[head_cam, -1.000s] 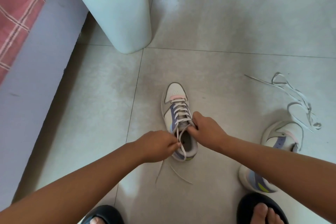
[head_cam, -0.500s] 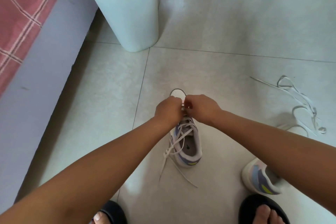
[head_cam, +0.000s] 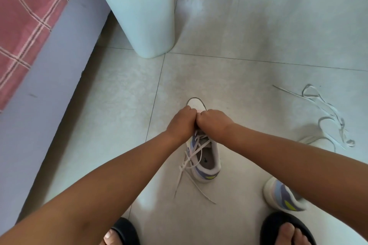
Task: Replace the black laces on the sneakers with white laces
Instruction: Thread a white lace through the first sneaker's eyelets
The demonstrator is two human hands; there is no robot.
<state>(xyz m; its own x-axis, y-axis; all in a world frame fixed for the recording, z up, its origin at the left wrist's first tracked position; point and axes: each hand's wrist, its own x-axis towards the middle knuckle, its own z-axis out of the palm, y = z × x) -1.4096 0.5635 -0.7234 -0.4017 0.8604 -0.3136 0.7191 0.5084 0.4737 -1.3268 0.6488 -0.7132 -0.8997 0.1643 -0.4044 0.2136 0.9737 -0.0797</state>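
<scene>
A white sneaker [head_cam: 207,163] with blue and purple panels stands on the tiled floor, toe pointing away from me. A white lace [head_cam: 191,157] is threaded through it, its loose ends trailing on the floor at the heel side. My left hand [head_cam: 180,124] and my right hand [head_cam: 214,123] sit knuckle to knuckle over the front of the lacing, fingers curled down onto the lace near the toe; the fingertips are hidden. The second sneaker [head_cam: 282,197] lies at the right, partly under my right forearm. Another white lace [head_cam: 326,113] lies loose on the floor beyond it.
A pale bin [head_cam: 143,20] with a blue liner stands behind the sneaker; something black lies inside it. A bed edge with a pink checked cover [head_cam: 25,22] runs along the left. My feet in black slippers [head_cam: 282,228] are at the bottom.
Both hands moved from the sneaker's opening forward to the lower lacing near the toe and came together. The lace ends dropped loose by the heel. The view shifted slightly.
</scene>
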